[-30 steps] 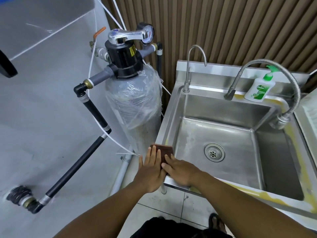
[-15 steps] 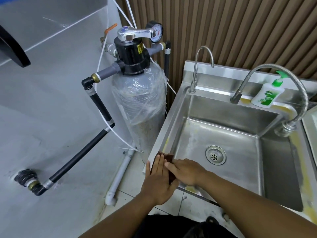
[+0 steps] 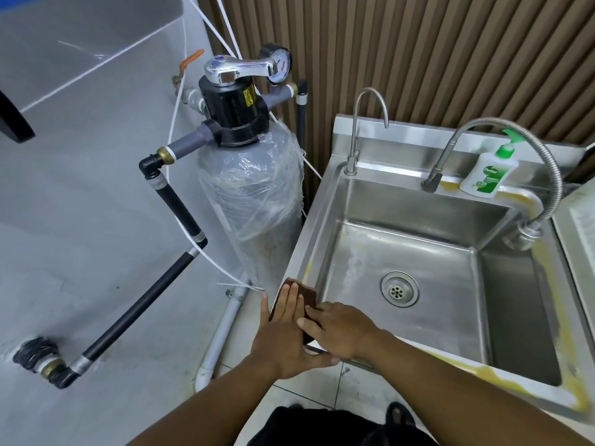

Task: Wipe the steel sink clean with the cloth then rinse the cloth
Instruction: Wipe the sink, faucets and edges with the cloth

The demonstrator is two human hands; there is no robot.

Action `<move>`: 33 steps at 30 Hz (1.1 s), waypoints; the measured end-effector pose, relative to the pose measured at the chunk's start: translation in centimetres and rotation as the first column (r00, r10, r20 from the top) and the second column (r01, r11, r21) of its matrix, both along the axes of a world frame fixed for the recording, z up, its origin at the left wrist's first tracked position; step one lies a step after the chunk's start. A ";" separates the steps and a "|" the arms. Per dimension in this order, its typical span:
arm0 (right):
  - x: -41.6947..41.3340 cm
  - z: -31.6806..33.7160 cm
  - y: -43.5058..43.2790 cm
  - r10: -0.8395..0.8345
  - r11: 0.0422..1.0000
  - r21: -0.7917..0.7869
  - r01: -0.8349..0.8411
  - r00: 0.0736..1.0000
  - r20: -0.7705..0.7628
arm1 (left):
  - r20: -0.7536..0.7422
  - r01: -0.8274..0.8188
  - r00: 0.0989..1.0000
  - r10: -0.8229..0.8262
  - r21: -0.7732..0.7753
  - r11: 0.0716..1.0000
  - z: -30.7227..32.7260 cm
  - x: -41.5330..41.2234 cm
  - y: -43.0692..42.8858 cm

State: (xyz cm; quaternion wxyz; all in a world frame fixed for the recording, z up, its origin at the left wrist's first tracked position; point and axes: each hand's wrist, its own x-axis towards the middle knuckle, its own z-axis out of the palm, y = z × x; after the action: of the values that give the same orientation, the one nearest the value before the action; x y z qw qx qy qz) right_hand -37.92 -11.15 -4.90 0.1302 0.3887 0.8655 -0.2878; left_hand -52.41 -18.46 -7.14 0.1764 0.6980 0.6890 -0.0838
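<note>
The steel sink (image 3: 418, 201) fills the right half of the view, with a round drain (image 3: 399, 288) in its basin and yellowish stains along its rims. A brown cloth (image 3: 306, 292) lies folded over the sink's near-left corner. My left hand (image 3: 286, 329) presses on it with straight fingers, flat against the rim's outer side. My right hand (image 3: 338, 329) lies across the cloth from the basin side, its fingers overlapping my left hand. Most of the cloth is hidden under both hands.
A thin gooseneck tap (image 3: 357, 130) stands at the sink's back left, and a flexible metal faucet (image 3: 502, 136) arches over the back right. A green-capped soap bottle (image 3: 487, 172) sits on the back ledge. A plastic-wrapped filter tank (image 3: 254, 201) with black pipes (image 3: 145, 304) stands left of the sink.
Both hands stayed pressed on the cloth at the sink's near-left corner, sliding it a little along the left rim. The view shifted slightly.
</note>
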 end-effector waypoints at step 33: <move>-4.5 -1.3 8.3 -0.780 0.597 -0.557 0.577 0.581 -0.233 | -0.307 0.131 0.943 -0.126 -0.004 0.991 -2.0 -0.3 14.0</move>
State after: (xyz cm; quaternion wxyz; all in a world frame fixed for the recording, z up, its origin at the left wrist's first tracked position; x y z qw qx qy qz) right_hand -42.41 -2.83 -6.23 -0.1190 0.5803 0.5619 -0.5774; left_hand -52.72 -4.49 -9.19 0.0556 0.7212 0.6618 -0.1970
